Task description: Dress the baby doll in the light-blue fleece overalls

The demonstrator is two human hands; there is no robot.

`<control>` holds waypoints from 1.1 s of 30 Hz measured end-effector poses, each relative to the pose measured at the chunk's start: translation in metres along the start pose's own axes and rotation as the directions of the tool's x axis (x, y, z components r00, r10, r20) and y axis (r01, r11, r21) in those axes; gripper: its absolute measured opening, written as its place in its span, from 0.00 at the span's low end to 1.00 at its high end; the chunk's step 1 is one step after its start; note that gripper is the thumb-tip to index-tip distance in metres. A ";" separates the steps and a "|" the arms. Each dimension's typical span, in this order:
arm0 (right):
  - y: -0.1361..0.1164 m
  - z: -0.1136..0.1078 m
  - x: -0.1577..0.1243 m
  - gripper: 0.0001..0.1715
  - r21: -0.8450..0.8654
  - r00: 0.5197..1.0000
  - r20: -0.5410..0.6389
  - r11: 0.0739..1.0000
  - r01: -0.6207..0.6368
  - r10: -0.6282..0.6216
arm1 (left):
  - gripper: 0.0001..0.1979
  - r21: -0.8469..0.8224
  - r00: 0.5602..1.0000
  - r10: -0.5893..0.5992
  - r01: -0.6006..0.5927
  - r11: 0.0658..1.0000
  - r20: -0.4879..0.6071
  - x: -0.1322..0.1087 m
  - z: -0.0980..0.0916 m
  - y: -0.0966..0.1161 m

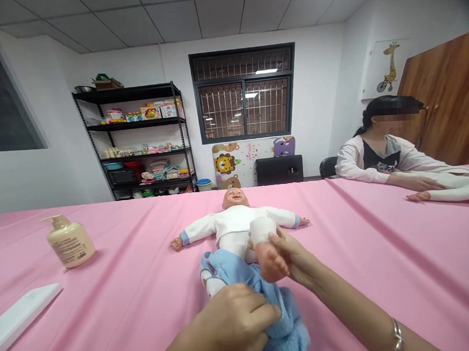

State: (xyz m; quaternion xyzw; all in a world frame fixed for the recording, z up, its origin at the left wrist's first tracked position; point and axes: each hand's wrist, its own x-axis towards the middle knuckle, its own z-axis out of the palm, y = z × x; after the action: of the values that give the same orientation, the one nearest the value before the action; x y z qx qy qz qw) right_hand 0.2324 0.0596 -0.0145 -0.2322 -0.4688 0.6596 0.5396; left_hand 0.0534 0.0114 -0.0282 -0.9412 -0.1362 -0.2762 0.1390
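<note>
Doll (232, 224) lies mid tbl (140, 259), cloth (289, 311) at its legs; bottle (72, 244) L, slab (24, 317) nearer, also L; rack (137, 124) behind L, window (244, 107) behind ctr, person (381, 157) at tbl R.

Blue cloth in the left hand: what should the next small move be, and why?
Probably have the left hand spread the bunched blue cloth near the bare foot, with the right hand holding the doll's raised leg: that foot is outside the cloth.
</note>
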 end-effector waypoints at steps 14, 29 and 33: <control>0.023 0.000 -0.008 0.71 -0.224 0.992 0.035 0.968 -0.110 0.120 | 0.09 0.023 0.931 -0.029 0.041 0.999 -0.364 0.000 -0.004 0.002; 0.005 -0.013 -0.005 0.34 -0.562 0.866 0.445 0.824 0.071 0.229 | 0.04 -0.403 0.611 -0.784 0.693 0.598 -0.113 -0.003 -0.001 -0.032; -0.002 -0.023 -0.002 0.30 -0.562 0.847 0.435 0.827 -0.009 0.305 | 0.04 -0.264 0.565 -0.824 0.801 0.537 0.039 0.006 -0.006 -0.045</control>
State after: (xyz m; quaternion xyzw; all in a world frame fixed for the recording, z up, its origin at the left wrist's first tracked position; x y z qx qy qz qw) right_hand 0.2526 0.0658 -0.0233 -0.2319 -0.7386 0.5811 0.2510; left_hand 0.0407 0.0521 -0.0112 -0.7660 -0.5148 -0.3659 -0.1200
